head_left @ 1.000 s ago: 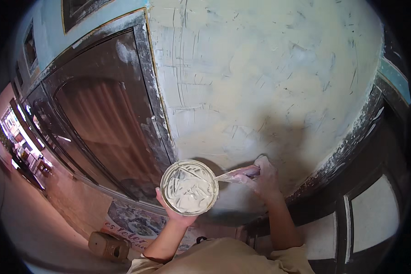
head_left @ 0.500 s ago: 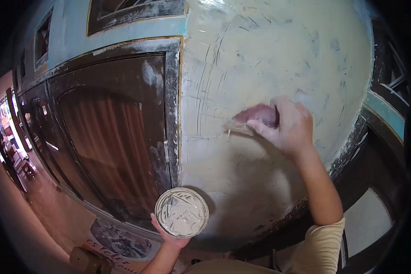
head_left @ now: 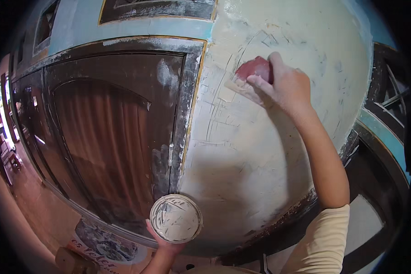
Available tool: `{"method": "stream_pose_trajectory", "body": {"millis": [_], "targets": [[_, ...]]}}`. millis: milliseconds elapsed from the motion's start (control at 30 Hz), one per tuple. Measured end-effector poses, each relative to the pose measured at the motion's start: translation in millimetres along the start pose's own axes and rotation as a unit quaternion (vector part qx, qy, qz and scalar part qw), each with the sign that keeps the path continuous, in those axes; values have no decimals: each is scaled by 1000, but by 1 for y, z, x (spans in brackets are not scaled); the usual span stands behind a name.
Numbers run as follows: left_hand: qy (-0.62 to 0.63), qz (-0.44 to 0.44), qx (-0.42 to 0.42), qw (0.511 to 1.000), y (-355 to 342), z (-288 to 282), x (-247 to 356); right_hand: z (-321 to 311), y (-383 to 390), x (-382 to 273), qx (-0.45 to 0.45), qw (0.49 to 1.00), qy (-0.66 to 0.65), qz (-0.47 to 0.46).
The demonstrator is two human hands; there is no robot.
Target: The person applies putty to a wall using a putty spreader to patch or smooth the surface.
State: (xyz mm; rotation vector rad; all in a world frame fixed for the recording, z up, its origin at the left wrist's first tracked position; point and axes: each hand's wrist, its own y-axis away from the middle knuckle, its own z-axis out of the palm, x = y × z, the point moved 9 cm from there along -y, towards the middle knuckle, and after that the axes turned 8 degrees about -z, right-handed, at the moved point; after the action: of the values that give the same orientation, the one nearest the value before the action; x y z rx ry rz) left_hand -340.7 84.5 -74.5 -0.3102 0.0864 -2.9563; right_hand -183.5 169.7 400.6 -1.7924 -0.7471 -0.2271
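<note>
Now higher, right of door (head_left: 118, 68), right hand (head_left: 291, 86) grips reddish scraper (head_left: 255, 68) at wall (head_left: 260, 141), spreading apparently under way; left hand (head_left: 168, 246) holds paste tub (head_left: 176, 220).

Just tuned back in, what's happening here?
A person's right hand holds a reddish flat scraper up at the pale, scuffed wall, its wide edge against the surface or very near it. Lower down, the left hand holds a round tub of pale paste, close to the lower corner of a dark door.
</note>
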Motion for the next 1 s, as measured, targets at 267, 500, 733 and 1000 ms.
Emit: {"method": "stream_pose_trajectory", "body": {"millis": [267,500,733,1000], "targets": [[-6,-28,-13,1000,5,3,10,9,11,-44,-58,996,-31,-60],[-8,-39,-17,999,1,-6,5,-45,-29,35,64,994,43,78],[6,-24,-14,1000,2,-15,12,-49,-35,29,55,995,34,81],[42,-41,-3,998,9,-5,17,-48,-63,73,22,987,79,141]]}}
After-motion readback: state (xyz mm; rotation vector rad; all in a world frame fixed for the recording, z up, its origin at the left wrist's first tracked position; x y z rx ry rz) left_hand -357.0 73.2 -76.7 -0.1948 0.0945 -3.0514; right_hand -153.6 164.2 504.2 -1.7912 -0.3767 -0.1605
